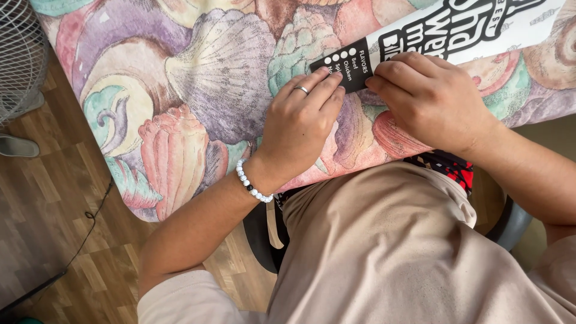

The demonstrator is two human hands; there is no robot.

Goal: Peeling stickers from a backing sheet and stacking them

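Observation:
A flat white paper wrapper (480,30) with a black printed end lies on a table covered by a shell-patterned cloth (198,90). My left hand (300,123), with a ring and a white bead bracelet, presses its fingertips on the wrapper's black end. My right hand (429,99) pinches the same black end from the right, fingers curled over its edge. Both hands touch the wrapper close together near the table's front edge.
A white fan grille (18,57) stands at the upper left over a wood-look floor (54,216). A grey slipper (18,146) lies beside it, and a black cable (90,228) runs across the floor. My lap in beige shorts fills the lower right.

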